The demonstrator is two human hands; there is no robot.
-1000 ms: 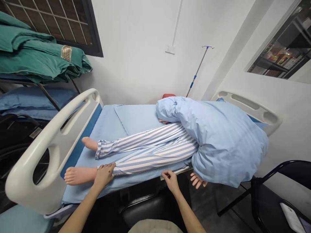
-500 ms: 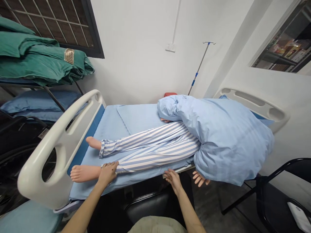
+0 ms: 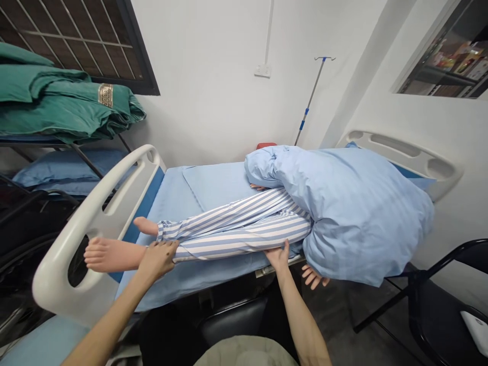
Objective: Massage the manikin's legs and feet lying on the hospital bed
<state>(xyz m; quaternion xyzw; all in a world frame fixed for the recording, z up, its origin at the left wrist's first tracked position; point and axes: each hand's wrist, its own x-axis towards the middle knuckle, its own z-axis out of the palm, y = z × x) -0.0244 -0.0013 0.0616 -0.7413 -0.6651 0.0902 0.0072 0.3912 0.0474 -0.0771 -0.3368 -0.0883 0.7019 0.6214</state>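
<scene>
1. Patient manikin lying along a hospital bed, legs in blue-and-white striped pajama trousers, bare feet toward the footboard.
2. Near lower leg angled off the other leg, near foot crossing in front of the white plastic footboard. Far foot resting on the light blue bed sheet.
3. Left hand: closed over the near lower leg at the trouser cuff, fingers curled across the top, thumb out of sight. Firmness of grip not readable.
4. Right hand: open, fingers extended and pressed against the side of the near thigh by the bed edge, nothing held.
5. Light blue quilt bunched over the manikin's upper body, reaching the white headboard. Manikin's hand sticking out below the quilt past the bed edge, just beside the right hand.
6. Beyond the bed: IV pole against the white wall, wall socket above, small red object behind the quilt, too hidden to identify.
7. Left of the footboard: folded green linen on a metal rack, blue pillow beneath it. Right of the bed: black folding chair. Upper right: interior window onto stocked shelves.
</scene>
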